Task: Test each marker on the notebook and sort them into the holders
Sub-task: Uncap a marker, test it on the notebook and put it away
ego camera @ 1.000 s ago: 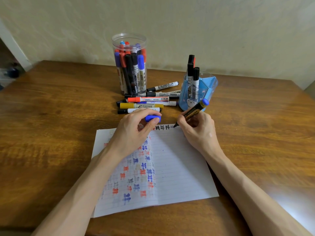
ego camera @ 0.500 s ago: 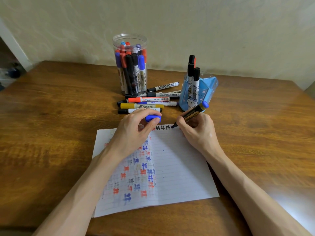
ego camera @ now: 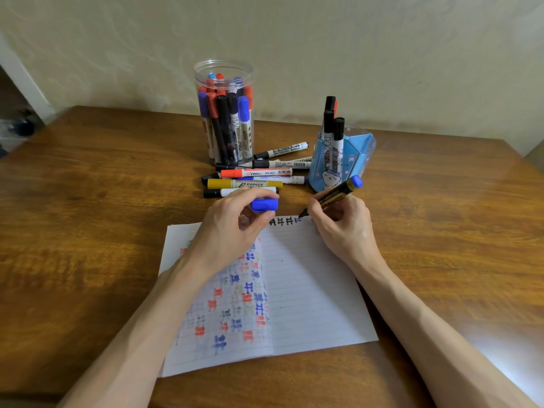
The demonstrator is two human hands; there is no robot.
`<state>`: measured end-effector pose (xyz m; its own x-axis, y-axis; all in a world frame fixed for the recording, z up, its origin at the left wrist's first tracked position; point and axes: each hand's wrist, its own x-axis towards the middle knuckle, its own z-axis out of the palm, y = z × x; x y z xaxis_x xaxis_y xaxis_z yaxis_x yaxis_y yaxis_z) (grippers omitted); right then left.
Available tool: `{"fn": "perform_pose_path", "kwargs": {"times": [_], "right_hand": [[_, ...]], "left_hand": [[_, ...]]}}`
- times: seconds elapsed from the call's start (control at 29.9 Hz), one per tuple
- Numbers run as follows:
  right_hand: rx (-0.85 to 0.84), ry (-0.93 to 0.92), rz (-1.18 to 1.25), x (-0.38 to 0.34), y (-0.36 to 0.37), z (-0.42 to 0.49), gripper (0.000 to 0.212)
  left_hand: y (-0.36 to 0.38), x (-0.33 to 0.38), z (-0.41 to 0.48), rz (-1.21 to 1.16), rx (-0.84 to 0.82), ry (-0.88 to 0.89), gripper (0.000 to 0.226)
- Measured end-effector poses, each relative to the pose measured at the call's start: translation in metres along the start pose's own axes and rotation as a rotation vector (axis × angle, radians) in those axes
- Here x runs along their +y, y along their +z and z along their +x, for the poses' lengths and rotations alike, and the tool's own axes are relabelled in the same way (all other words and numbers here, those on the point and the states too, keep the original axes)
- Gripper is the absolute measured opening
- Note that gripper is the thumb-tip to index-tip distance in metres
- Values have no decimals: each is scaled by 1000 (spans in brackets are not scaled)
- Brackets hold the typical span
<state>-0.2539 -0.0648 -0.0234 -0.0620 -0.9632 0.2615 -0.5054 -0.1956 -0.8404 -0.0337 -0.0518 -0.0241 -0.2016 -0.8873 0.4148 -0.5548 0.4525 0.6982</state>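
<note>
Head view: since a second ago the right hand (ego camera: 341, 228) has barely shifted. It grips the marker (ego camera: 335, 195), tip on the top edge of the notebook (ego camera: 309, 304), where the new blue mark (ego camera: 297, 220) has grown beside the black ones. The left hand (ego camera: 232, 231) still pinches the blue cap (ego camera: 264, 204) and rests on the left page, hiding part of it. Behind them loose markers (ego camera: 253, 178) lie on the worktop (ego camera: 88, 201), between the clear jar (ego camera: 223, 113) of markers and the blue holder (ego camera: 353, 154), which holds a few upright.
</note>
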Motion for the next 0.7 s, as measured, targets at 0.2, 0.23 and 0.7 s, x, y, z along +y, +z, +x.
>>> {"fn": "perform_pose_path", "kwargs": {"times": [0.2,0.23,0.7], "right_hand": [[-18,9,-9,0,0,1,20],[-9,16,3,0,0,0,21],[-125,62,541,-17,-10,-5,7]], "left_hand": [[0,0,-1,17,-2,-45,37],[0,0,-1,5,-7,-60,38],[0,7,-1,-59,-28,-61,27]]}}
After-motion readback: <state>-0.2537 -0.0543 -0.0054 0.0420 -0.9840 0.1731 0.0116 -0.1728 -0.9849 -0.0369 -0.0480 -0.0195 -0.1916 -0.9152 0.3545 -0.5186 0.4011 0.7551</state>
